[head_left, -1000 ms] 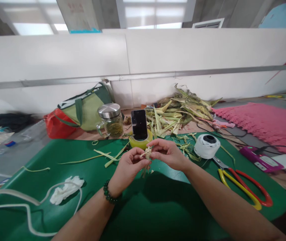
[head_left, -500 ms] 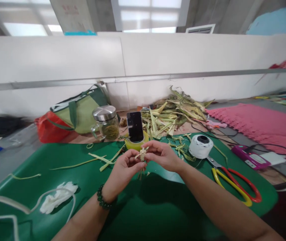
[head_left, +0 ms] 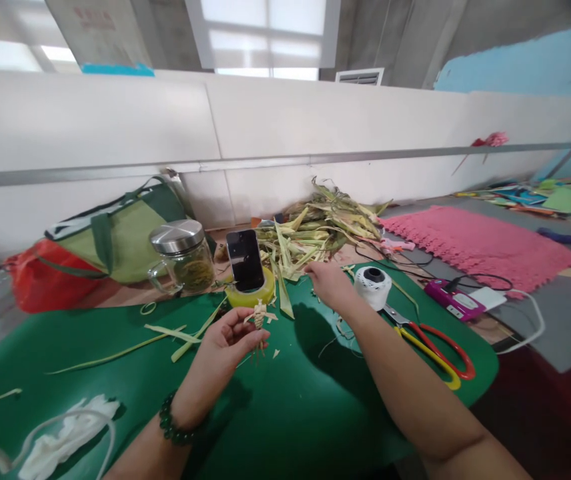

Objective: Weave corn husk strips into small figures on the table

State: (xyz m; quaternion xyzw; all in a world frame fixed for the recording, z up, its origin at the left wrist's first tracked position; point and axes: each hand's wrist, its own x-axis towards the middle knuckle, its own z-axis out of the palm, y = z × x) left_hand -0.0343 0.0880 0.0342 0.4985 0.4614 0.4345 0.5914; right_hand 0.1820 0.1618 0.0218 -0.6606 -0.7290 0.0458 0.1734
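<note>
My left hand pinches a small woven corn-husk figure between thumb and fingers, upright, with thin strands hanging below it. On that wrist is a dark green bead bracelet. My right hand is stretched forward at the front edge of the corn husk pile. Its fingers are curled together, and what lies between them, if anything, is hidden. A pale husk strip lies just left of it. A phone leans upright in a yellow tape roll behind the figure.
White thread spool and red-and-yellow-handled scissors lie right, near a purple power strip. A lidded glass jar and green bag stand back left. Husk strips, crumpled tissue and a white cable occupy the left side.
My right hand has let go of the husk figure and moved forward to the husk pile. My left hand keeps the figure. The view has turned to the right.
</note>
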